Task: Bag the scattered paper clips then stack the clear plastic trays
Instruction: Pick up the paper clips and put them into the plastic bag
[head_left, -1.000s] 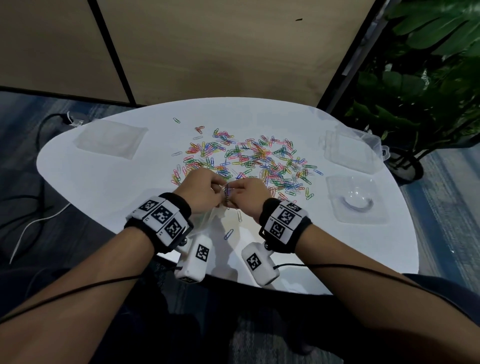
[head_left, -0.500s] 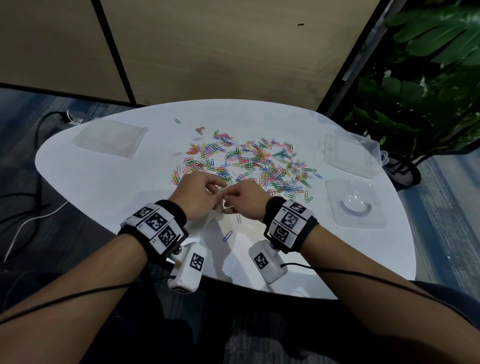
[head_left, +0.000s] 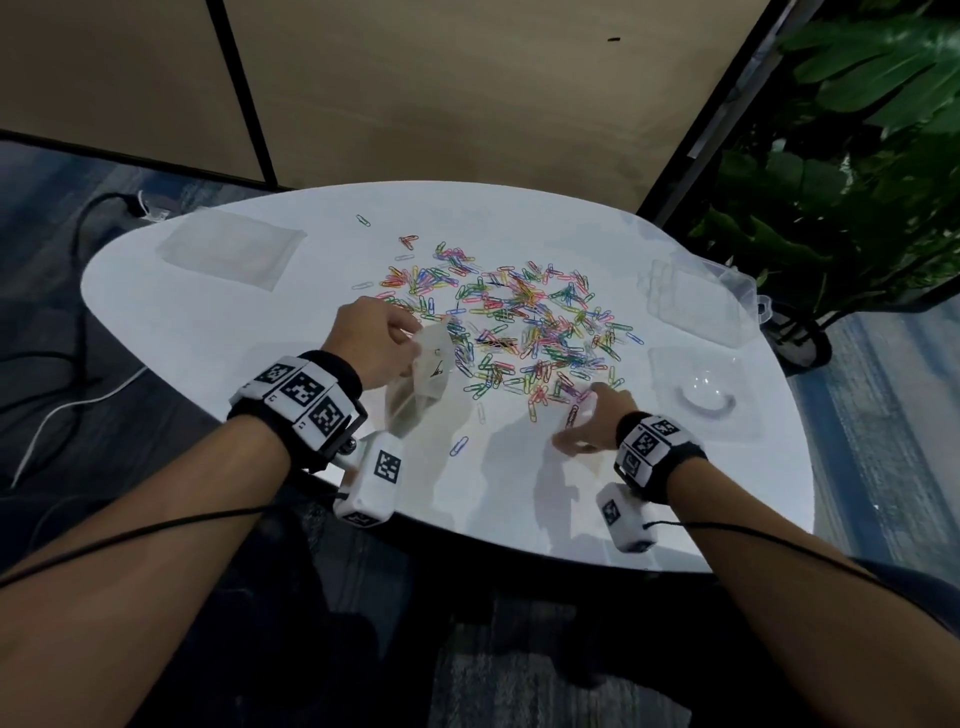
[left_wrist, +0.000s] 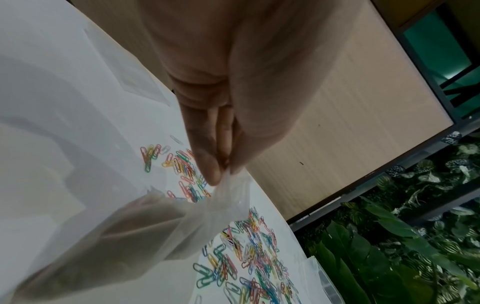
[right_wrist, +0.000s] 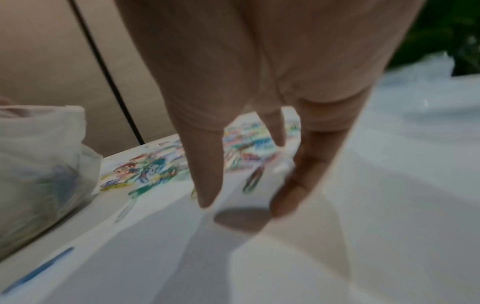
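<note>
Colourful paper clips (head_left: 519, 322) lie scattered over the middle of the white table (head_left: 208, 332). My left hand (head_left: 379, 343) pinches the rim of a thin clear bag (head_left: 426, 374), which hangs at the pile's near left edge. In the left wrist view the fingertips (left_wrist: 215, 174) pinch the bag (left_wrist: 130, 226) above the clips (left_wrist: 249, 257). My right hand (head_left: 592, 421) is at the pile's near right edge, fingers spread downward and holding nothing. The right wrist view is blurred: that hand (right_wrist: 244, 203) hovers just over the table beside the clips (right_wrist: 155, 168). Two clear plastic trays (head_left: 696, 306) (head_left: 701, 395) sit at the right.
A flat clear plastic piece (head_left: 234, 252) lies at the table's far left. A few stray clips (head_left: 460, 446) lie near the front edge. A potted plant (head_left: 831, 208) stands right of the table, cables (head_left: 78, 405) run on the floor at left, and a wall panel is behind.
Both hands were together at the bag's mouth. Now the right hand has let go and moved right to the pile's near edge, while the left hand keeps the bag and has raised it.
</note>
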